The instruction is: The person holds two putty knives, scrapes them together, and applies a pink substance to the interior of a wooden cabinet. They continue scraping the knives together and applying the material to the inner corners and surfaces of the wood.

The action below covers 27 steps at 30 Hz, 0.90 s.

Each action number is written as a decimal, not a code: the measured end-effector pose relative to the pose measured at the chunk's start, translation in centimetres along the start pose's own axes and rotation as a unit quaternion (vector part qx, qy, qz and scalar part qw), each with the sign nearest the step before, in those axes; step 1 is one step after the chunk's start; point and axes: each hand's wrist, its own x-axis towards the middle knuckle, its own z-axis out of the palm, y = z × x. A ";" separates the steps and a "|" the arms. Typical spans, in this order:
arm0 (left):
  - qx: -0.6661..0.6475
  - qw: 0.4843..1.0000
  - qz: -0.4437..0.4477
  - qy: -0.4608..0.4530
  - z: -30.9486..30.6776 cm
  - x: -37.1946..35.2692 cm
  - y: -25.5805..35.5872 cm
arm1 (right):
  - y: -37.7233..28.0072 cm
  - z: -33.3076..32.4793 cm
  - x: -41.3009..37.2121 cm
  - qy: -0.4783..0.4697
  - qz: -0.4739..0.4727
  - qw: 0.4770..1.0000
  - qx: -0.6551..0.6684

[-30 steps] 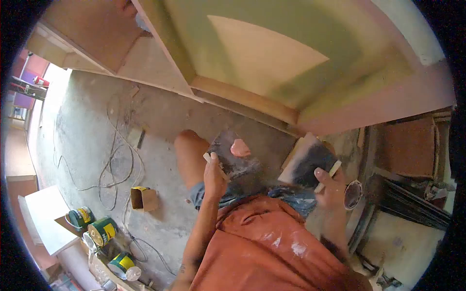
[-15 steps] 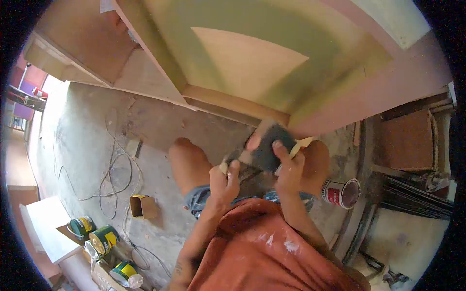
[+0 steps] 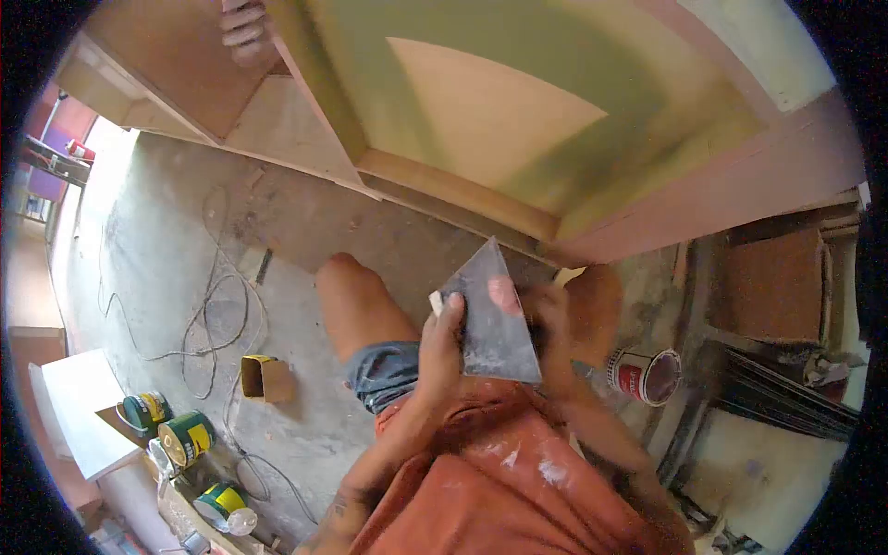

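Observation:
My left hand [image 3: 442, 340] is closed on a broad, flat grey putty scraper [image 3: 490, 338], thumb against the face of its blade. A pale handle edge shows by that thumb, and a patch of pink putty [image 3: 504, 293] is on the blade. Right of the blade, my right hand [image 3: 552, 324] is closed and blurred by motion. A yellowish edge [image 3: 571, 276] of a second scraper sticks out above it; the rest of that scraper is hidden. Both hands are between my knees, in front of the pink and green cabinet panel [image 3: 499, 116].
Another person's hand [image 3: 243, 32] is at the cabinet's upper left. An open can [image 3: 643, 376] stands by my right knee. Left on the concrete floor lie a cable [image 3: 217, 351], a cardboard box [image 3: 266, 379] and several green paint tins [image 3: 185, 437]. Dark metal lengths [image 3: 768, 388] lie at right.
The left scraper has turned its broad grey face up toward me. The right scraper's dark blade, visible before, is now hidden. The other person's hand shows more fully at the cabinet.

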 end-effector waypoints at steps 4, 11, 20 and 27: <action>0.091 0.993 0.068 -0.027 1.5 -2.3 3.1 | 2.0 -3.2 2.0 -0.097 0.253 0.929 -0.253; 0.313 0.935 0.163 -0.030 -0.8 -0.9 4.2 | -4.1 -6.1 6.1 -0.388 -0.149 0.817 -0.399; 0.398 0.893 0.208 0.032 -0.6 -2.0 5.0 | -6.0 -5.6 8.0 -0.368 -0.184 0.807 -0.425; 0.417 0.874 0.247 0.010 -1.2 -0.9 4.8 | -4.5 -4.8 8.1 -0.402 -0.157 0.809 -0.400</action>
